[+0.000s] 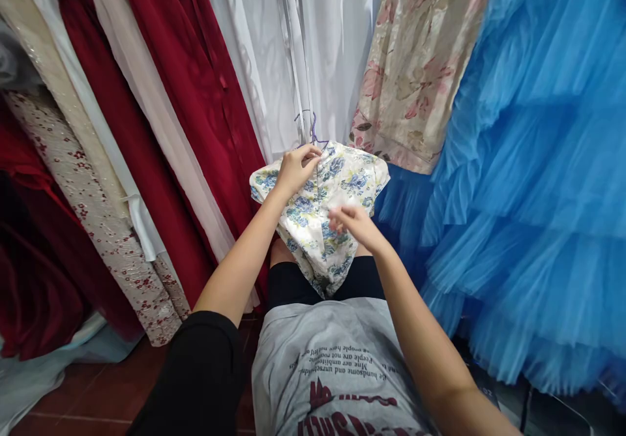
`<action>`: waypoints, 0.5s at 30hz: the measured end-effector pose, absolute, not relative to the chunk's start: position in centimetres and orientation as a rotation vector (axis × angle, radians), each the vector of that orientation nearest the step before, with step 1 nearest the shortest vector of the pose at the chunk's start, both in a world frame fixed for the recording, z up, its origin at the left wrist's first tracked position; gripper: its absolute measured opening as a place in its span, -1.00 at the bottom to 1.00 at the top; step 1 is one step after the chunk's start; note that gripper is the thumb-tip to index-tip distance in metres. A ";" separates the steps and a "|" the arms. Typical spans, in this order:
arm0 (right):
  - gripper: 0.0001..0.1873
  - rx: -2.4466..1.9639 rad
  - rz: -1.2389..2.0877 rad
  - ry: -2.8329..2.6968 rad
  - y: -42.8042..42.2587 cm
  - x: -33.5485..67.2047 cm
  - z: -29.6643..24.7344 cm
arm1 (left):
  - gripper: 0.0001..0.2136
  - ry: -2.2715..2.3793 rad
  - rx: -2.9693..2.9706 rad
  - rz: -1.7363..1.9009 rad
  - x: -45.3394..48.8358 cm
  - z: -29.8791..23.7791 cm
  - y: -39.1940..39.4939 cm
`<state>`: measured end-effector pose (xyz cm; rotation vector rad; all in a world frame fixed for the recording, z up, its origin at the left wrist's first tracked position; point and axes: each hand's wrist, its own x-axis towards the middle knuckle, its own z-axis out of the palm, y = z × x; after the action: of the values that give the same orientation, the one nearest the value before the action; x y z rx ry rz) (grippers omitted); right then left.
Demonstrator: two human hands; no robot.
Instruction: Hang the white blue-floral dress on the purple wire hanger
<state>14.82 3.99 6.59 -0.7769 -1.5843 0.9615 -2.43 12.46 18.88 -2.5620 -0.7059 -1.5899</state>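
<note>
A short-sleeved white dress point(337, 191) with blue and yellow flowers hangs in front of my legs. The hook of a purple hanger point(313, 126) shows above its neckline. At the neckline, my left hand point(297, 170) has its thumb and fingers closed on the fabric edge beside the centre seam. Lower down, my right hand point(356, 223) is over the right half of the bodice, fingers curled and smeared by motion. Whether those fingers touch or hold the fabric I cannot tell. Toward my lap the dress narrows from view.
Dark red gowns point(195, 77) and a floral-embroidered beige gown point(98, 201) hang on the left. White drapery point(337, 45) hangs behind. To the right are a beige floral gown point(415, 64) and a tiered blue tulle dress point(548, 182). Red-brown tiles point(92, 390) cover the floor.
</note>
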 end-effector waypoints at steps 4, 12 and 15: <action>-0.50 -0.666 0.908 -1.428 9.0 12.9 12.4 | -0.82 -0.664 -2.707 -1.396 -3.0 19.4 11.9; -0.72 -0.715 0.448 -1.339 12.1 10.6 13.9 | -0.77 -0.652 -2.808 -1.336 -3.6 20.3 11.3; -0.71 -0.760 0.273 -1.382 11.7 10.2 13.1 | -0.75 -0.709 -2.687 -1.383 -3.1 20.3 11.2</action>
<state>10.19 11.69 13.15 -0.7600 -1.3820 0.2728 -3.11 11.17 20.35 -2.6866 -0.7091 -1.3825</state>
